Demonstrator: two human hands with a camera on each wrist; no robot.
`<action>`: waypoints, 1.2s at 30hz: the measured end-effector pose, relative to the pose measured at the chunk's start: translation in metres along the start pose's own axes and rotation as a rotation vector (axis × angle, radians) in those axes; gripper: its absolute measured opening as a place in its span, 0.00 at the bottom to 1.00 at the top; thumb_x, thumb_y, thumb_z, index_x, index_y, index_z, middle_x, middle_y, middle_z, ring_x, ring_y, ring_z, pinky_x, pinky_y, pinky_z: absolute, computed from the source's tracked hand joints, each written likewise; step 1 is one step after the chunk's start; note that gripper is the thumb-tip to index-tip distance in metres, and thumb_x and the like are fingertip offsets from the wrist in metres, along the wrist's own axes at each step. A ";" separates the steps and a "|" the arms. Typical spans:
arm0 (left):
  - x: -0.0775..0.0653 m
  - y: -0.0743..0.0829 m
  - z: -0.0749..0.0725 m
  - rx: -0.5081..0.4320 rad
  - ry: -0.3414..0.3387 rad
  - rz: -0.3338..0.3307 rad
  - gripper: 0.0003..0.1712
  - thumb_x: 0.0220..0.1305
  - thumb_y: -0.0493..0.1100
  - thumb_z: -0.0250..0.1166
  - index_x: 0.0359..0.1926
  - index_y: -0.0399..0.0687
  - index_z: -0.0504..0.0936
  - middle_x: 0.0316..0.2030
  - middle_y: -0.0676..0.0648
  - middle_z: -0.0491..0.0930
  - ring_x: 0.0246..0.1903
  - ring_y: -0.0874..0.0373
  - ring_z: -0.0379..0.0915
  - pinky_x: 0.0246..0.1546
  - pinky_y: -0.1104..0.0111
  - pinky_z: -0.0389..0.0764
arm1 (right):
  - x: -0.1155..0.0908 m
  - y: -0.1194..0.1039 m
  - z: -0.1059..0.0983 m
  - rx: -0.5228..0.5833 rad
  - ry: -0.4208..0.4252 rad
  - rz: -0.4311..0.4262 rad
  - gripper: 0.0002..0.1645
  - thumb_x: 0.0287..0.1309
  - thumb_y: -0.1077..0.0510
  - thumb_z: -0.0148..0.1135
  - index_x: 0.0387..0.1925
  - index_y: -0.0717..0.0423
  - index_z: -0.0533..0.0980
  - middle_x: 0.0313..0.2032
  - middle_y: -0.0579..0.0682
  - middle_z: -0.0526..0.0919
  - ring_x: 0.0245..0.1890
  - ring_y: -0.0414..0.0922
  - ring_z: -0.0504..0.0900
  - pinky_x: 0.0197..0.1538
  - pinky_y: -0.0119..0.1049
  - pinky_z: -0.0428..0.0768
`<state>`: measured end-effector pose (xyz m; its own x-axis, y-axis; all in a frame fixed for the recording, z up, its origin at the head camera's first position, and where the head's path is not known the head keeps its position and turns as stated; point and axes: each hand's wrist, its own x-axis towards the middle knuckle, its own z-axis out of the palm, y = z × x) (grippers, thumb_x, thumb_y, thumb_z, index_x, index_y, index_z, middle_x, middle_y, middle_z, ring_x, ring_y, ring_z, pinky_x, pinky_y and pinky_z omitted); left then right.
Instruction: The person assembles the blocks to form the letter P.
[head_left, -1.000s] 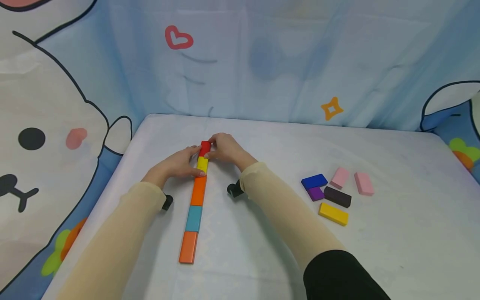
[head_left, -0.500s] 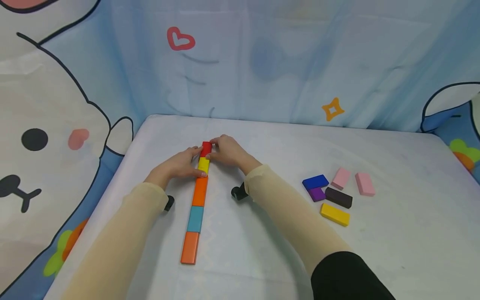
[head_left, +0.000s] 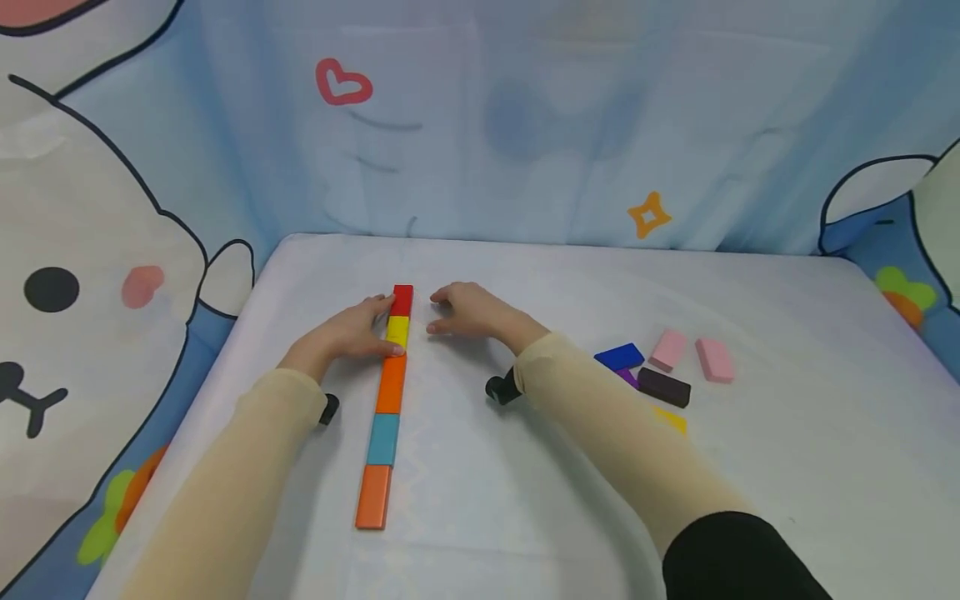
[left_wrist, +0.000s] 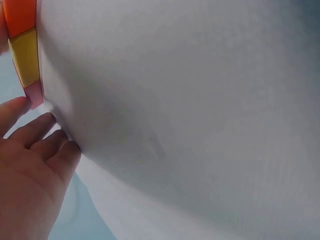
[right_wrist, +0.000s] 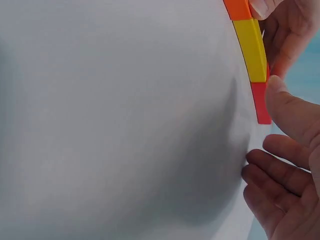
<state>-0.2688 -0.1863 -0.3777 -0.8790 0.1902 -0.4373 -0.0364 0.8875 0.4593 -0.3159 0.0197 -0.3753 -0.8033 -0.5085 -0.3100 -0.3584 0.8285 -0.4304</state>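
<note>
A straight row of blocks lies end to end on the white table: a red block (head_left: 402, 300) at the far end, a yellow block (head_left: 397, 330), an orange block (head_left: 391, 385), a teal block (head_left: 383, 439) and a darker orange block (head_left: 372, 497) nearest me. My left hand (head_left: 341, 336) rests along the row's left side, a fingertip at the red block and the thumb on the row where yellow meets orange. To the right of the red and yellow blocks, my right hand (head_left: 480, 313) hovers apart from them, fingers loosely bent and holding nothing.
Loose blocks lie at the right: a blue block (head_left: 619, 357), two pink blocks (head_left: 715, 361), a black block (head_left: 663, 387), and purple and yellow ones partly hidden by my right sleeve (head_left: 600, 425). A printed curtain (head_left: 525, 125) hangs behind the table.
My right hand has let go of the red and yellow end of the row and moved right, slightly toward me. The left hand stays at the row, which looks unmoved.
</note>
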 end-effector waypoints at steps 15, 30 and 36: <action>-0.005 0.001 0.001 0.014 -0.019 0.032 0.54 0.67 0.52 0.68 0.82 0.47 0.45 0.82 0.37 0.42 0.81 0.38 0.38 0.79 0.43 0.52 | -0.102 0.093 -0.033 -0.063 0.015 -0.039 0.36 0.68 0.48 0.65 0.71 0.61 0.70 0.68 0.60 0.77 0.70 0.57 0.73 0.74 0.55 0.70; -0.006 0.001 0.000 0.011 -0.022 0.019 0.55 0.66 0.52 0.68 0.82 0.48 0.44 0.82 0.37 0.42 0.81 0.37 0.39 0.77 0.41 0.55 | -0.181 0.169 -0.042 -0.058 0.136 0.041 0.25 0.70 0.57 0.63 0.65 0.62 0.76 0.62 0.62 0.81 0.63 0.62 0.78 0.67 0.61 0.75; -0.006 0.003 0.001 0.009 -0.022 0.020 0.55 0.66 0.52 0.68 0.82 0.47 0.44 0.82 0.36 0.42 0.81 0.37 0.38 0.77 0.41 0.55 | -0.192 0.184 -0.038 -0.069 0.170 0.027 0.22 0.69 0.61 0.63 0.61 0.64 0.78 0.58 0.64 0.83 0.57 0.61 0.82 0.61 0.58 0.81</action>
<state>-0.2627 -0.1847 -0.3749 -0.8687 0.2171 -0.4452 -0.0145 0.8873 0.4610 -0.2457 0.2794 -0.3625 -0.8797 -0.4437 -0.1709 -0.3626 0.8585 -0.3626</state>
